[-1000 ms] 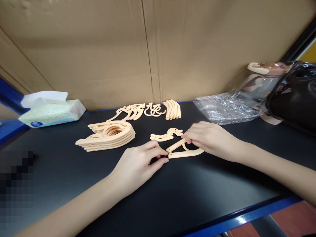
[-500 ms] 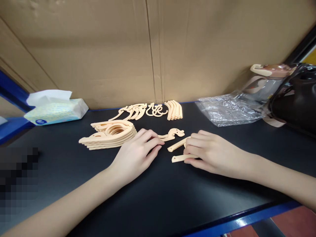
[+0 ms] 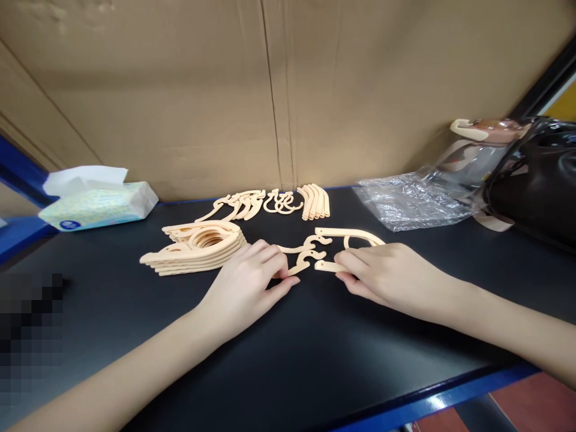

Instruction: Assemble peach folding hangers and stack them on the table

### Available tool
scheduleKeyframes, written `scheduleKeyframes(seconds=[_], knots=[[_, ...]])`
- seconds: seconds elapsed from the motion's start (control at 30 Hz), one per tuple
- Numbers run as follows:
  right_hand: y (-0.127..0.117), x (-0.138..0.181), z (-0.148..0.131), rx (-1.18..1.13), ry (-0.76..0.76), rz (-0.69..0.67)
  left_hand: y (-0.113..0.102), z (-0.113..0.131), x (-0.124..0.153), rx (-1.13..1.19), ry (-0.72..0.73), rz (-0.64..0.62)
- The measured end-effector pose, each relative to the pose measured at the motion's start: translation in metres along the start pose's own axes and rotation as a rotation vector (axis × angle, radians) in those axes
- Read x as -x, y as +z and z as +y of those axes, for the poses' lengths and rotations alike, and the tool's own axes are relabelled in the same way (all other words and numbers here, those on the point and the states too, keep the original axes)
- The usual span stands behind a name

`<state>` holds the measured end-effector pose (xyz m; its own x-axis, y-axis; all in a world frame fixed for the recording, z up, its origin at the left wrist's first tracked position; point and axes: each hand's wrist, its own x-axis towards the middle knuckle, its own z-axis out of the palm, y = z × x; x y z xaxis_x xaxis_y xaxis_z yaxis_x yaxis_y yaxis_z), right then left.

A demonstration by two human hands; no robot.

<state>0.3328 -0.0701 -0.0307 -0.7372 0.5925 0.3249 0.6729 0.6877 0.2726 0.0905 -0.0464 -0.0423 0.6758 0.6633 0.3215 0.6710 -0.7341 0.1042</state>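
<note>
My left hand is closed on one half of a cream plastic hanger, pinched between thumb and fingers. The notched ends of this hanger half stick out to the right; its rest is covered by the hand. Facing them, my right hand grips a second part, a curved cream hanger half with two arms pointing left. A small gap shows between the two halves. Beside my left hand lies a stack of cream hangers.
Along the back lie loose curved arms, small hooks and a row of bent strips. A tissue pack sits left. Crumpled clear plastic, a bottle and a dark bag stand right on the black table.
The right-hand half has turned and risen, so its arms now face the left-hand half more squarely. More of the left-hand half's notched ends shows beyond my fingers.
</note>
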Motion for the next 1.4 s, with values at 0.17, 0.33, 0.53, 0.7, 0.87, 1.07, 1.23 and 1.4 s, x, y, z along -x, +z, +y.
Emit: scheduleKeyframes(seconds=[0.17,0.33,0.53,0.7,0.87,1.07,1.23,1.4], knots=[[0.002,-0.003,0.0,-0.08,0.044,-0.044,0.001,0.003,0.001,0.034,-0.032,-0.004],[0.002,-0.006,0.0,-0.217,0.073,-0.091,0.003,0.004,0.002,0.167,-0.138,-0.036],[0.006,-0.005,0.005,-0.23,0.092,-0.159,-0.001,0.004,0.003,0.326,-0.257,-0.116],[0.008,-0.003,0.01,-0.239,0.069,-0.166,-0.007,0.004,0.004,0.378,-0.369,-0.21],[0.008,-0.004,0.011,-0.272,0.066,-0.163,-0.011,0.01,0.005,0.31,-0.275,-0.237],[0.007,-0.003,0.011,-0.302,0.078,-0.125,-0.015,0.019,0.006,0.1,-0.122,-0.247],[0.004,-0.002,0.01,-0.344,0.075,-0.077,-0.016,0.018,0.006,0.073,-0.072,-0.264],[0.003,-0.003,0.01,-0.369,0.07,-0.105,-0.013,0.012,0.008,0.084,-0.08,-0.229]])
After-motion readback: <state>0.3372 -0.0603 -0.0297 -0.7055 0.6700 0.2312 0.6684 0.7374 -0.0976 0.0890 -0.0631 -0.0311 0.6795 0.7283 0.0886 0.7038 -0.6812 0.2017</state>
